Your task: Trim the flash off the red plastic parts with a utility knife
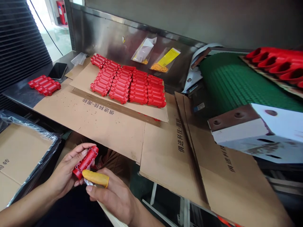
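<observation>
A red plastic part [86, 161] is tilted in my left hand [67, 168], its thumb and fingers wrapped round the sides and its recessed face turned up. My right hand [113, 192] wears a yellow finger cover [96, 178] on the index finger. It pinches a small whitish object [88, 182] against the lower end of the part; most of that object is hidden. Rows of similar red parts [119, 85] lie on a cardboard sheet [82, 77] beyond my hands. Several more red parts [44, 85] sit together at the left of the table.
A dark phone [57, 71] lies at the back left. Two plastic bags [144, 49] with yellow items lean at the back panel. At right, a green conveyor belt [227, 85] carries red parts [279, 64]. A plastic-lined box [26, 154] stands at left.
</observation>
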Tool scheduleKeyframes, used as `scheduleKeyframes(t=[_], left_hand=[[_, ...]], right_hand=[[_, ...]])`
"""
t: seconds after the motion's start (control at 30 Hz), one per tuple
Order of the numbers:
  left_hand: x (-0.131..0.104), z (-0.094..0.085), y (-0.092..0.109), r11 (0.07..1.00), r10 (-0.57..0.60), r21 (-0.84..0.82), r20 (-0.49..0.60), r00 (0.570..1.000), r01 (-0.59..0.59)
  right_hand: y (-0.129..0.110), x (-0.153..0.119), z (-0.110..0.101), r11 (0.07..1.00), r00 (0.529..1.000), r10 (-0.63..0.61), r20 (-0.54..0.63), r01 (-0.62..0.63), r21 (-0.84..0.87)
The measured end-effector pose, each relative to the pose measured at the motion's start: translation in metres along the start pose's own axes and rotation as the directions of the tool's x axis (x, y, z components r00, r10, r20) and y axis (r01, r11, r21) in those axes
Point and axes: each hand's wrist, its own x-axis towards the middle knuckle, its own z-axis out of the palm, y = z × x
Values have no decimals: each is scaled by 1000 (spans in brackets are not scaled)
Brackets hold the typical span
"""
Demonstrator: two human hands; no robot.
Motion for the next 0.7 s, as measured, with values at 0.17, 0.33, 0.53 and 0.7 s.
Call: scheduleKeyframes(t=[0.17, 0.33, 0.53, 0.7], left_hand=[[8, -1, 0, 998, -42, 48, -117, 992, 48], [10, 0, -1, 999, -38, 28, -105, 994, 42], [5, -5, 1, 998, -14, 61, -31, 999, 16], [1, -13, -4, 993, -82, 87, 73, 994, 76]], right_hand=[[-1, 14, -6, 864, 953, -293, 79, 299, -405], [-12, 21, -17, 966, 977, -180, 112, 154, 206], [-7, 0, -21, 708, 898, 438, -39, -318, 630], [10, 6, -16, 671, 699, 706, -110, -612, 419]])
